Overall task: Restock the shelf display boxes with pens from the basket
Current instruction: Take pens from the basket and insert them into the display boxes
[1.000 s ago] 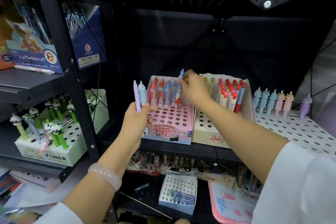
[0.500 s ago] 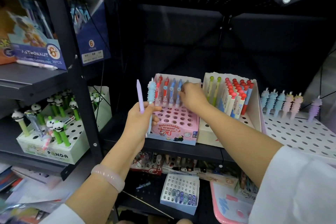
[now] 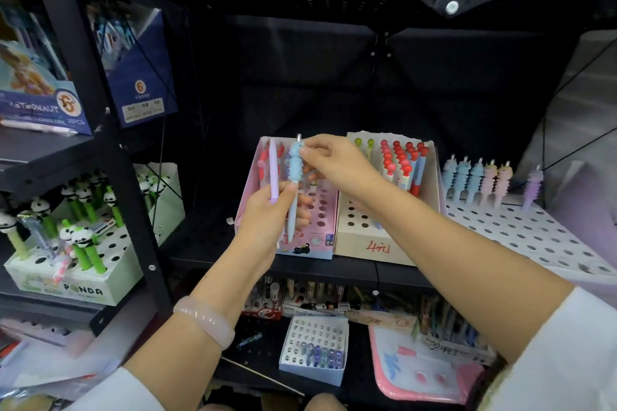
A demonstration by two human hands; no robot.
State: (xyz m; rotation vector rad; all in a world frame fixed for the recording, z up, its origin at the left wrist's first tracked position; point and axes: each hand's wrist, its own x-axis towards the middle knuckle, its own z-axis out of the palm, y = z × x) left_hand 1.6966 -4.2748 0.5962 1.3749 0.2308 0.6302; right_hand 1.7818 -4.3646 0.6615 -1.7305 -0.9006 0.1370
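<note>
Before pink display box (image 3: 320, 210), hands, left (image 3: 267, 220), right (image 3: 337, 165), gripping blue pen (image 3: 294, 187)

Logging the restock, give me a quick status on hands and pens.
Left hand holds lilac pen and blue pen. Right hand pinches blue pen's top. Pink box behind; nothing blocking.

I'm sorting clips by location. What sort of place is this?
Most likely a stationery shop's display shelving. Black metal shelves hold perforated display boxes of novelty pens, such as the panda pen box; a cream box bears a handwritten price, and the left hand holds pens.
</note>
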